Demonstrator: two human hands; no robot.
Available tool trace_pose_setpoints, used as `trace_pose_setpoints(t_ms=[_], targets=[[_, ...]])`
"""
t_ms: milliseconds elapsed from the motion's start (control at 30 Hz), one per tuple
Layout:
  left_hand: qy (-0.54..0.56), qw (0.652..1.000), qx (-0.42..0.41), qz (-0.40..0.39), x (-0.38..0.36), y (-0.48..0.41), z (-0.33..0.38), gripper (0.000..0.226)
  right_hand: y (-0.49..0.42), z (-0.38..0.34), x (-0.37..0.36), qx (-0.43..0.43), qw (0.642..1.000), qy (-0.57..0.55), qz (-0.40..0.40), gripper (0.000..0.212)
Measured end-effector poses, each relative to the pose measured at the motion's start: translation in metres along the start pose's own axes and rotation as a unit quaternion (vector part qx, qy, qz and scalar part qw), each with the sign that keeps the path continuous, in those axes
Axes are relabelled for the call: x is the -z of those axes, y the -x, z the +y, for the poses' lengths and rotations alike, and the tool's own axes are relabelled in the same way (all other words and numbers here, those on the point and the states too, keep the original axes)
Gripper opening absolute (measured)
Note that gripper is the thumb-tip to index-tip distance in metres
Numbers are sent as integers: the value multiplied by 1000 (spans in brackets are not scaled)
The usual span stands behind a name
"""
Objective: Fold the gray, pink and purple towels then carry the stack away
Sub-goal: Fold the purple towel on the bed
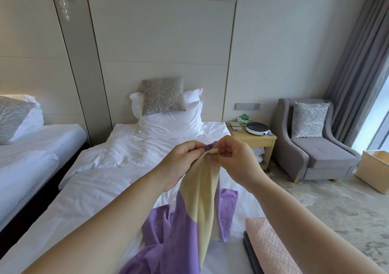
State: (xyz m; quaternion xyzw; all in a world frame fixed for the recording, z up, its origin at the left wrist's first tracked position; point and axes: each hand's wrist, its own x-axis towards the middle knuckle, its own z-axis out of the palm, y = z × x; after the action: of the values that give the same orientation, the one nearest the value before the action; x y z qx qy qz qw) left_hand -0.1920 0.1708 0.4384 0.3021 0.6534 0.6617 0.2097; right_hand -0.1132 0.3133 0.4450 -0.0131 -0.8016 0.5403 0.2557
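The purple towel, which has a pale yellow band, hangs in front of me over the white bed. Both hands pinch its top edge close together: my left hand on the left, my right hand on the right. Its lower part trails crumpled on the sheet. At the bottom right a folded pink towel lies on top of a folded gray towel, of which only a dark edge shows.
White pillows and a gray cushion sit at the head of the bed. A second bed is on the left. On the right stand a wooden nightstand, a gray armchair and a beige basket on the carpet.
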Motion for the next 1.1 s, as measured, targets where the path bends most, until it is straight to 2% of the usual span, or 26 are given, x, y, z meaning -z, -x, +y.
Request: trace_pose_setpoints(t_ms=[100,167,267,433,567,733,833,933,1100], targets=[[4,1000,-3,-8,-2,2,0,21,-2,1,-3,-10,1000,-9,19,24],[-28,999,-40,-5,-2,3,-2,28,-3,2,-4,-22,1000,-2,15,18],[-61,995,-74,6,1,3,-6,16,-3,4,-5,-28,1000,-6,4,12],[-22,996,-87,0,7,3,-7,15,-2,10,-3,-19,992,-114,-50,14],[-31,995,-90,4,10,5,-4,25,0,15,1,-62,966,-227,-103,19],[-133,987,-88,11,10,3,5,18,-2,14,0,-46,980,-187,-54,5],[-198,974,-113,-2,12,3,9,24,-2,10,0,-16,985,-171,-32,11],[-215,966,-141,5,11,4,10,20,-1,8,-1,0,988,-154,-15,17],[-238,954,-176,42,8,2,12,9,-1,7,-7,2,991,-131,7,10]])
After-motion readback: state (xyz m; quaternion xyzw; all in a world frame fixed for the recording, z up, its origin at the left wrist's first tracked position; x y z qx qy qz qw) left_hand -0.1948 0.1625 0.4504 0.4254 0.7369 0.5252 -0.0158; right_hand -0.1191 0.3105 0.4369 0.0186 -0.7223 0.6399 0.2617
